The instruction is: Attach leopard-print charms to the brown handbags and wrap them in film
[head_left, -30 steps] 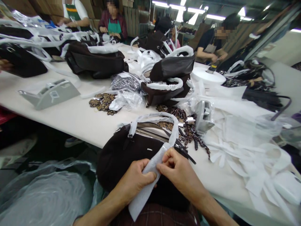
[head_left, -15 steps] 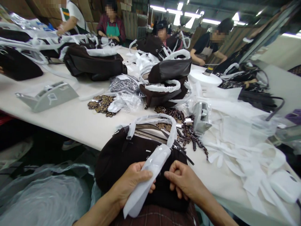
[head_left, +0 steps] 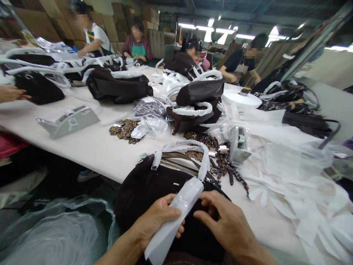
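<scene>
A dark brown handbag (head_left: 135,200) leans at the table edge in front of me, its handle (head_left: 180,146) wound in white wrapping. My left hand (head_left: 158,217) is closed around a long piece wrapped in white paper (head_left: 190,189), which slants across the bag's front from the handle's right base. Whatever lies inside that wrapping is hidden. Close to the wrapped piece's upper right edge is my right hand (head_left: 226,219), thumb and forefinger apart with nothing visible between them. I cannot tell whether its fingertips touch the paper.
Grey tape dispensers stand at left (head_left: 68,121) and right (head_left: 239,145). Patterned chain-like trims (head_left: 124,130), stacked dark bags (head_left: 201,92) and loose white strips (head_left: 303,198) lie on the table (head_left: 110,158). A co-worker's hand (head_left: 12,94) is at far left; several people work beyond.
My right hand has risen toward the wrapped piece's upper part, and its thumb and forefinger have spread apart. My left hand keeps its hold. The view has shifted slightly.
</scene>
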Demonstrator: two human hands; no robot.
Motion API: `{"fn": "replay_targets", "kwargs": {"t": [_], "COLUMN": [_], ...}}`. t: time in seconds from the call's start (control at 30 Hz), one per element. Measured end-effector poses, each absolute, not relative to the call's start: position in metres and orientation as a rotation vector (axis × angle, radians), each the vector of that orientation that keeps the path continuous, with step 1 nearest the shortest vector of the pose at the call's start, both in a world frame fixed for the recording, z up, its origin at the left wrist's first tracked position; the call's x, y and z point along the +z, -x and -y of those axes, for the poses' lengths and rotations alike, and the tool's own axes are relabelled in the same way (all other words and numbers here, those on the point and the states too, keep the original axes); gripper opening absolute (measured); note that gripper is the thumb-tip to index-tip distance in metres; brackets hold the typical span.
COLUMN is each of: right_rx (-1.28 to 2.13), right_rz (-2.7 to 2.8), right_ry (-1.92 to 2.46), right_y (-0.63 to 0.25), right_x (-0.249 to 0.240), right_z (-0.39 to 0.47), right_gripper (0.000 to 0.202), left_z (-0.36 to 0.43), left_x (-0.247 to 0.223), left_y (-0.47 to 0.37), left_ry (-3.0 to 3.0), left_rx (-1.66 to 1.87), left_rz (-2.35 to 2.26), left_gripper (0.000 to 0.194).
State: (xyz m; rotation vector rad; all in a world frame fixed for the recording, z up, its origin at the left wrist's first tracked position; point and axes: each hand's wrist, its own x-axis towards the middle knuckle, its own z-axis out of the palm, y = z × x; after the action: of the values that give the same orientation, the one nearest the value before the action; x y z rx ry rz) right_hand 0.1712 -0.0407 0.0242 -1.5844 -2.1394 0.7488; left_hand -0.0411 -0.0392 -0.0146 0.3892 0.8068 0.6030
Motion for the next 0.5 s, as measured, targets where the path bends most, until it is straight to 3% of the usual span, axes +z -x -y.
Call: {"fn": "replay_targets", "kwargs": {"t": [0.1, 0.23, 0.33, 0.43, 0.5], "right_rx": [0.228, 0.086, -0.003, -0.054, 0.095], "right_rz": [2.562, 2.693, 2.653, 2.593, 2.384], "right_ry": [1.046, 0.714, 0.728, 0.868, 1.317], "right_y": [-0.161, -0.143, -0.154, -0.195, -0.226], "right_x": [0.037, 0.021, 0.007, 0.003, 0.003], "right_z": [0.025, 0.004, -0.001, 0.009, 0.016], "right_gripper": [0.044, 0.029, 0.034, 0.06, 0.049], "left_z": [0.041, 0.041, 0.036, 0.026, 0.021], "left_x": [-0.017, -0.025, -0.025, -0.02, -0.019], "left_y": [0.037, 0.033, 0.052, 0.094, 0.127], "left_ry": [-0.429, -0.525, -0.886, -1.316, -1.487], "left_rx": [0.597, 0.562, 0.548, 0.686, 0.832], "left_rz": [-0.783, -0.8, -0.897, -1.31, -1.694], "left_gripper": [0.067, 0.084, 0.096, 0.066, 0.052]}}
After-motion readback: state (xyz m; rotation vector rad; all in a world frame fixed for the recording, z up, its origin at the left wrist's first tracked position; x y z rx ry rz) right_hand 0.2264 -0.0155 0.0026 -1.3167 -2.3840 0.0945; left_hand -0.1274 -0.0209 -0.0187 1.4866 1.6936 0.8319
